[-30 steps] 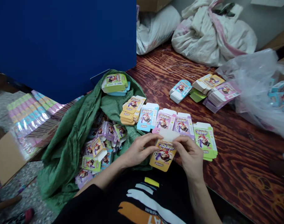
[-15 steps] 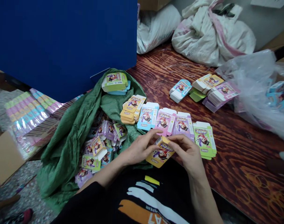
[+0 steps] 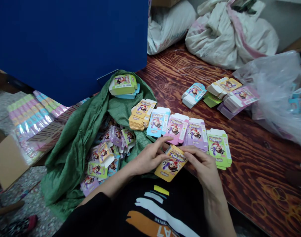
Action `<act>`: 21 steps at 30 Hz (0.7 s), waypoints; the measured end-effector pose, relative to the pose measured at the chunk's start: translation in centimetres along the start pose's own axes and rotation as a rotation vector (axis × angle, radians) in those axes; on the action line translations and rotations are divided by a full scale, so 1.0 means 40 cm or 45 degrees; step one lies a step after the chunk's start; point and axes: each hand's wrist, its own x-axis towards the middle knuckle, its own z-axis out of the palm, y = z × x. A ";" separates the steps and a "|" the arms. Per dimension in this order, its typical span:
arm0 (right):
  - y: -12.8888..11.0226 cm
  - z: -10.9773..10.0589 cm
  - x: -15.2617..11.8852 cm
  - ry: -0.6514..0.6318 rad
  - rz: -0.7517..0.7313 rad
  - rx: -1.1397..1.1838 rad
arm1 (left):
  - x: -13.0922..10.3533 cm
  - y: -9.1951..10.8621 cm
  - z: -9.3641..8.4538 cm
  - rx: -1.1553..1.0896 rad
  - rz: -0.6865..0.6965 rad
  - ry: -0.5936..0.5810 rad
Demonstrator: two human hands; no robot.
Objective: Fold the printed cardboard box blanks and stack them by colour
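A yellow card box (image 3: 170, 163) is held between my two hands at the table's front edge. My left hand (image 3: 150, 157) grips its left side with thumb and fingers. At its upper right corner, my right hand (image 3: 198, 158) pinches the box. Beyond them flat boxes stand in a row of stacks: yellow (image 3: 142, 110), blue (image 3: 158, 122), pink (image 3: 177, 128), purple (image 3: 196, 134) and green (image 3: 218, 148). To the left, folded boxes (image 3: 104, 154) lie heaped in a green sack (image 3: 64, 161).
A wooden table (image 3: 254, 158) bears more box stacks (image 3: 239, 95), a clear plastic bag (image 3: 271, 89), white sacks (image 3: 229, 36) and rubber bands (image 3: 276, 197). A blue panel (image 3: 68, 42) rises at upper left. Wrapped packs (image 3: 32, 118) lie in a carton at left.
The yellow box's top flap, visible before, now appears folded down. Both hands stay on the box, my right fingers slightly shifted. The view has moved a little.
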 end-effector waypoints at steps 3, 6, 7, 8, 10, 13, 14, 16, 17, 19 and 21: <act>0.017 -0.008 -0.007 -0.005 -0.033 -0.013 | 0.003 0.003 0.001 0.017 0.014 -0.034; 0.021 -0.014 -0.014 -0.071 -0.128 -0.048 | 0.005 0.008 -0.002 0.022 0.042 -0.035; 0.021 -0.013 -0.018 -0.076 -0.169 -0.066 | 0.006 0.010 -0.003 0.010 0.057 -0.026; 0.020 -0.010 -0.023 -0.069 -0.211 -0.087 | 0.006 0.011 -0.005 -0.003 0.071 -0.018; 0.021 -0.003 -0.033 -0.042 -0.284 -0.130 | 0.005 0.014 -0.009 -0.004 0.092 -0.019; 0.020 0.008 -0.044 -0.032 -0.340 -0.194 | 0.000 0.016 -0.014 0.084 0.117 -0.046; 0.019 0.011 -0.045 -0.048 -0.349 -0.214 | -0.002 0.017 -0.016 0.115 0.129 -0.050; 0.017 0.015 -0.045 -0.091 -0.363 -0.236 | -0.009 0.021 -0.023 0.147 0.147 -0.060; 0.015 0.018 -0.044 -0.123 -0.368 -0.236 | -0.014 0.024 -0.028 0.150 0.147 -0.077; 0.013 0.025 -0.042 -0.194 -0.361 -0.214 | -0.024 0.030 -0.041 0.149 0.133 -0.122; 0.013 0.033 -0.040 -0.240 -0.339 -0.189 | -0.034 0.037 -0.054 0.145 0.110 -0.140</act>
